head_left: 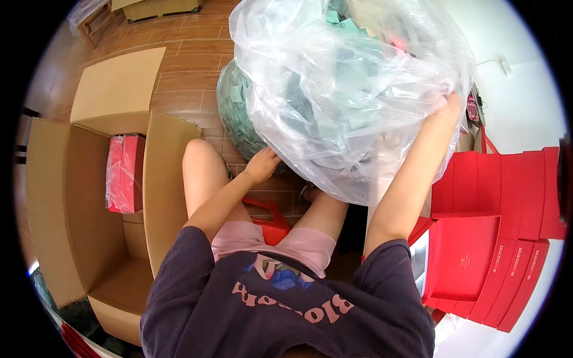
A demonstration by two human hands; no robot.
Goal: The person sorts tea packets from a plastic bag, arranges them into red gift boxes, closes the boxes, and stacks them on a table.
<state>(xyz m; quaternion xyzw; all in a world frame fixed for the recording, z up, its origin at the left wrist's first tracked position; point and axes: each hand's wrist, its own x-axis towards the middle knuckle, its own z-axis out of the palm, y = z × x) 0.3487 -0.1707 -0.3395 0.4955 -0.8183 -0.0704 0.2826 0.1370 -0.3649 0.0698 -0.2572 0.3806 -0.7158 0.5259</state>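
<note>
A large clear plastic bag (346, 119) with pale green pieces showing through fills the upper middle. Behind its left side bulges a second rounded bag (233, 104) packed with green pieces. My left hand (261, 164) is at the lower-left edge of the clear bag, its fingers closed and partly hidden, apparently around the plastic. Up at the bag's right side, my right hand (449, 101) grips bunched plastic, fingertips partly covered by it.
An open cardboard box (89, 250) at left holds a plastic-wrapped red box (125, 173). Red boxes (507, 191) are stacked at right beside a white wall (513, 89). A red plastic object (274, 221) lies between my legs; another cardboard box (149, 12) sits farther back on the tiled floor (185, 71).
</note>
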